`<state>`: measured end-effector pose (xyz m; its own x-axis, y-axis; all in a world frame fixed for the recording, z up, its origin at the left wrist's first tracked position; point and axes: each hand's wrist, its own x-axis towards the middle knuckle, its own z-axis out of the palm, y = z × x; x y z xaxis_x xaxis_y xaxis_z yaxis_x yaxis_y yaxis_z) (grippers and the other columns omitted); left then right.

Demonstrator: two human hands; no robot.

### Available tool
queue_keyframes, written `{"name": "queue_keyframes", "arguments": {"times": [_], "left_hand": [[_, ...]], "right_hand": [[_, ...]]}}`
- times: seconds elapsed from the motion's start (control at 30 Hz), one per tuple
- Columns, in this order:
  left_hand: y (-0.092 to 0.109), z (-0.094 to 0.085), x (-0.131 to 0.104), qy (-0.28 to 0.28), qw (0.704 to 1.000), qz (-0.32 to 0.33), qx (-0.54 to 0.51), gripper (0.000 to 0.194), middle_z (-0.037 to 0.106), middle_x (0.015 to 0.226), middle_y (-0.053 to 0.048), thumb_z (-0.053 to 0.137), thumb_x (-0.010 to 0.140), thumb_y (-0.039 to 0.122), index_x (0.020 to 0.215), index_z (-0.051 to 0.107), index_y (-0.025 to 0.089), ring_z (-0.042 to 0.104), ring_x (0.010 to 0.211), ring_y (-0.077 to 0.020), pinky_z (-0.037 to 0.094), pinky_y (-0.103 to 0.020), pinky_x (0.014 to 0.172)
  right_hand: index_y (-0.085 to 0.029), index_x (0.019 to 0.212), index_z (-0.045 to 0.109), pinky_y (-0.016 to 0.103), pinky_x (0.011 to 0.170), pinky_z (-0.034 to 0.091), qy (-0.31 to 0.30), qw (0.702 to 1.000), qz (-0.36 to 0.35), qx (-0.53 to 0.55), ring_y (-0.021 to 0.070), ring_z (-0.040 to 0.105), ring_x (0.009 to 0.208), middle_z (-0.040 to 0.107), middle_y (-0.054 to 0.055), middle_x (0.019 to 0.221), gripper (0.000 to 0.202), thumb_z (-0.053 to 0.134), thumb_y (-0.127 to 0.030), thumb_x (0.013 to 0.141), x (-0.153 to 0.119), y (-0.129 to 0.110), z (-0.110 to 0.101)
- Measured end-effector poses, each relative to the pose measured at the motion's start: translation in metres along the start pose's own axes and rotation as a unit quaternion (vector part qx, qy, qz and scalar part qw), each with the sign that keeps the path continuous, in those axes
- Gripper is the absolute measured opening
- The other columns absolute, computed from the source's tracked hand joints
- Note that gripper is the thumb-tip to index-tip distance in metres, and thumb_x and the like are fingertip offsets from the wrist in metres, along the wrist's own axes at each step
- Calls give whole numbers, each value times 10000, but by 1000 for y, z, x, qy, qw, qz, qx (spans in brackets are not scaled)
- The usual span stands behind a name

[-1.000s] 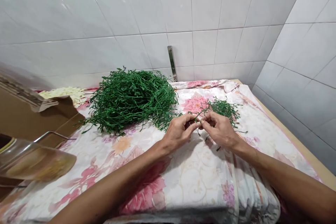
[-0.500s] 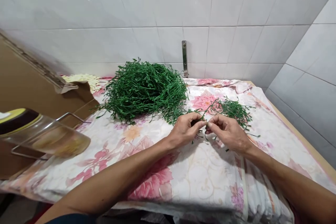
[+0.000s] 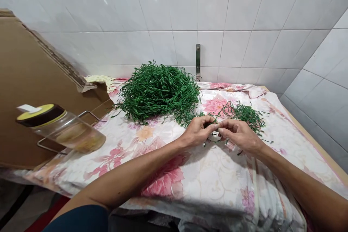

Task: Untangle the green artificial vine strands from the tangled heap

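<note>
Thumb and fingers pinched, my left hand (image 3: 199, 129) holds a thin green artificial stem (image 3: 220, 111) that rises above the fingertips. Against it, tip to tip, my right hand (image 3: 241, 134) is also closed on the stem; the exact spot they grip is hidden by the fingers. Several short green ends stick out below both hands. Just beyond the right hand lies a small pile of green stems (image 3: 246, 114). Behind and left of my left hand sits a large tangled heap of the same stems (image 3: 160, 92), with a looser bunch (image 3: 186, 115) at its right front edge.
At the left, a tilted clear jar (image 3: 81, 139) with a yellow-and-black lid rests by a wire stand (image 3: 91, 113) and an open cardboard box (image 3: 27, 79). Pale yellow pieces (image 3: 102, 79) lie behind the box. A floral cloth (image 3: 212, 177) covers the table; a metal bracket (image 3: 198, 61) is on the tiled wall.
The view has swung slightly left, so more of the jar and box shows. Both hands stay together on the stem, with fingertips drawn a little closer.
</note>
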<state>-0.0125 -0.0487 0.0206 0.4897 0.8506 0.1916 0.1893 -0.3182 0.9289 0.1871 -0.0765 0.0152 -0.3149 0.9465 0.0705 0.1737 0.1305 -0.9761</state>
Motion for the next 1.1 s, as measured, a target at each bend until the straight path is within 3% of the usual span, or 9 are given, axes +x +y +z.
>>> {"name": "queue_keyframes", "arguments": {"times": [0.2, 0.33, 0.47, 0.7, 0.93, 1.1], "left_hand": [[1, 3, -4, 80, 974, 134, 163, 222, 594, 749, -16, 585, 948, 306, 792, 625, 154, 526, 714, -130, 408, -255, 687], [2, 5, -7, 84, 960, 173, 203, 139, 631, 796, -28, 547, 946, 243, 891, 645, 161, 548, 724, -133, 419, -253, 696], [6, 3, -8, 67, 977, 110, 172, 202, 589, 722, 0, 550, 950, 301, 830, 631, 160, 501, 665, -118, 393, -245, 648], [8, 2, -2, 31, 999, -21, -18, 286, 552, 616, 32, 627, 911, 434, 836, 608, 160, 494, 531, -94, 381, -218, 528], [2, 1, 1, 22, 999, -26, -41, 254, 555, 675, 21, 664, 873, 386, 825, 616, 142, 484, 558, -82, 366, -214, 533], [0, 0, 4, -2, 998, -27, -52, 273, 560, 702, 8, 698, 840, 394, 805, 618, 135, 480, 610, -94, 357, -226, 564]], "right_hand": [[-154, 921, 701, 245, 587, 493, 10, 999, -15, -35, 127, 597, 652, 659, 11, 768, 211, 656, -351, 861, 0, -8, 2], [-164, 873, 659, 237, 574, 481, 37, 998, -31, -43, 123, 586, 645, 642, 4, 755, 154, 660, -313, 835, 0, -5, 8], [-168, 927, 651, 250, 615, 497, 74, 993, -60, -71, 133, 605, 682, 664, 19, 810, 175, 660, -326, 853, -3, -6, 11], [-178, 995, 676, 247, 564, 464, 72, 988, -73, -112, 132, 573, 648, 685, 29, 829, 238, 656, -400, 911, -8, -5, 3], [-193, 967, 687, 257, 529, 464, 70, 983, -54, -163, 139, 570, 604, 679, 23, 785, 218, 661, -401, 908, -9, -5, 1], [-195, 937, 669, 256, 501, 463, 55, 988, -39, -139, 134, 554, 570, 621, -2, 706, 226, 667, -417, 894, -8, -6, 3]]}}
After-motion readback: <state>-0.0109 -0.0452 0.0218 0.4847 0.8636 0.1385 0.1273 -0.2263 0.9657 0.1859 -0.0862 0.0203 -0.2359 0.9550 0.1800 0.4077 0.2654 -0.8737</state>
